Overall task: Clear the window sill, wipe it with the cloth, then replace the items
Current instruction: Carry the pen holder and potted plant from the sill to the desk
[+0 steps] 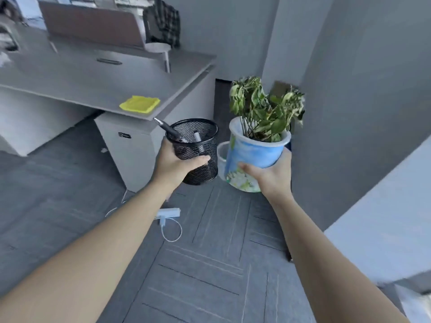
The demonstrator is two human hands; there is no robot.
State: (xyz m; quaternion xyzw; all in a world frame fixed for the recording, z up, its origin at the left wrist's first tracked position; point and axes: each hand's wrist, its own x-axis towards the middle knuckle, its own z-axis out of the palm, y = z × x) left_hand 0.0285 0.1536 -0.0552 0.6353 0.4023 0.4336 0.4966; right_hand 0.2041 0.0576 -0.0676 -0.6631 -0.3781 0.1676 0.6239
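My left hand (177, 163) grips a black mesh pen holder (198, 145) with pens sticking out, held in the air above the floor. My right hand (270, 174) holds a blue and white plant pot (254, 155) from below, tilted a little, with a drooping green plant (263, 108) in it. Both items hang side by side at the middle of the view. A folded yellow cloth (140, 104) lies on the grey desk (93, 75) near its front right corner. The pale window sill (382, 206) runs along the right edge.
A drawer cabinet (133, 148) stands under the desk's right end. A white waste bin (222, 155) sits on the floor behind the pot. A white power strip with a looped cable (169, 214) lies on the grey carpet. A grey wall corner (326, 89) stands to the right.
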